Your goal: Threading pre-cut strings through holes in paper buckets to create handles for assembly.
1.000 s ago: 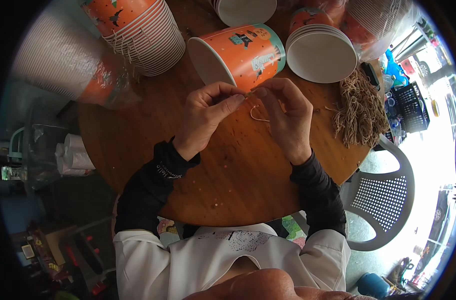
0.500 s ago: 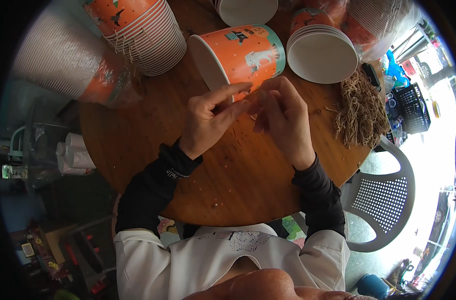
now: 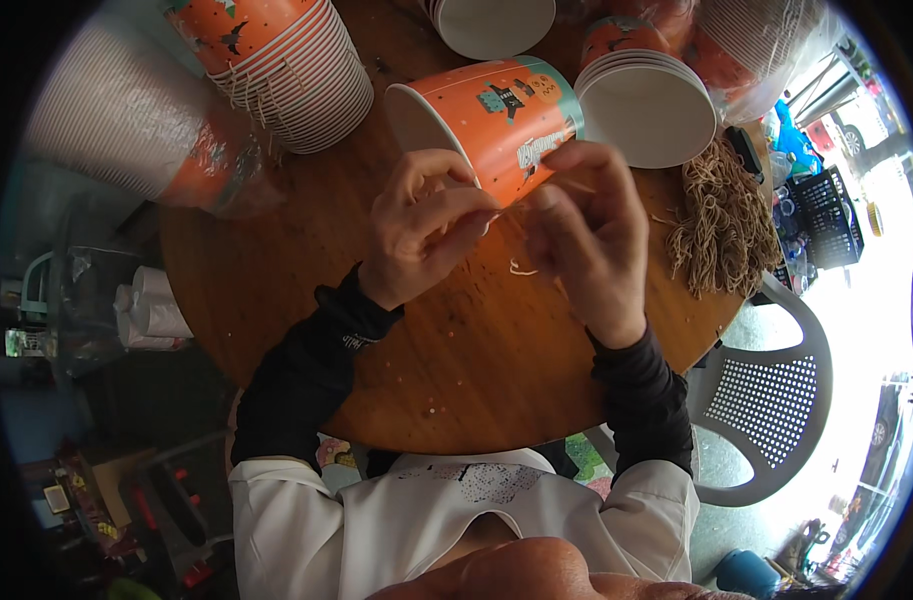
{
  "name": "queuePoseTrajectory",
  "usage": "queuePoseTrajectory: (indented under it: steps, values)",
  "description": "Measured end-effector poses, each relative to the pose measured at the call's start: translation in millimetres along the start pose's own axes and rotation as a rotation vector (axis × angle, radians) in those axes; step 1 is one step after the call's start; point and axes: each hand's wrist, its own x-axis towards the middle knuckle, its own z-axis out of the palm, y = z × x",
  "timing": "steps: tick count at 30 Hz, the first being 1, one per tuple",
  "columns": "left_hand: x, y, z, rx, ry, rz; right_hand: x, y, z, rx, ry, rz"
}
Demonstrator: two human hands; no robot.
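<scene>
An orange paper bucket (image 3: 486,115) with a green band and printed figures lies on its side, its white mouth facing left. At the near end of its rim, my left hand (image 3: 416,230) is closed, thumb and index finger pinching there. A small pale bit, perhaps cord, shows by those fingertips. My right hand (image 3: 596,235) is beside the bucket's lower side, its index finger close to the wall. Its fingers are bent and partly blurred; whether they hold something is hidden. On the table below lies a short white piece of cord (image 3: 521,268).
A tall stack of orange buckets with cord handles (image 3: 296,80) stands at far left, beside plastic-wrapped buckets (image 3: 156,120). More nested buckets (image 3: 646,110) lie at far right, near a heap of tan cords (image 3: 721,225). A grey chair (image 3: 766,400) stands right of the round table (image 3: 456,370).
The bucket has turned and shifted slightly right, showing more of its printed figure. My right hand has moved right and down, away from my left. The white cord piece is now uncovered.
</scene>
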Motion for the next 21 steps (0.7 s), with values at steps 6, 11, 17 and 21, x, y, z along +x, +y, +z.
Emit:
queuePoseTrajectory:
  steps: [6,11,17,21]
  values:
    - [1.3,-20.7,-15.1,0.178,0.037,0.101,1.0,-32.1,-14.8,0.212,0.133,-0.246]
    - [23.1,-10.3,-29.8,0.414,-0.054,0.284,9.1,-26.7,-33.2,0.314,0.118,-0.234]
    - [47.9,59.9,-58.1,0.583,-0.232,0.285,13.6,-23.0,-45.5,0.475,0.051,-0.229]
    - [68.8,82.2,-70.9,0.482,-0.451,0.069,14.5,-18.1,-43.2,0.501,0.014,-0.173]
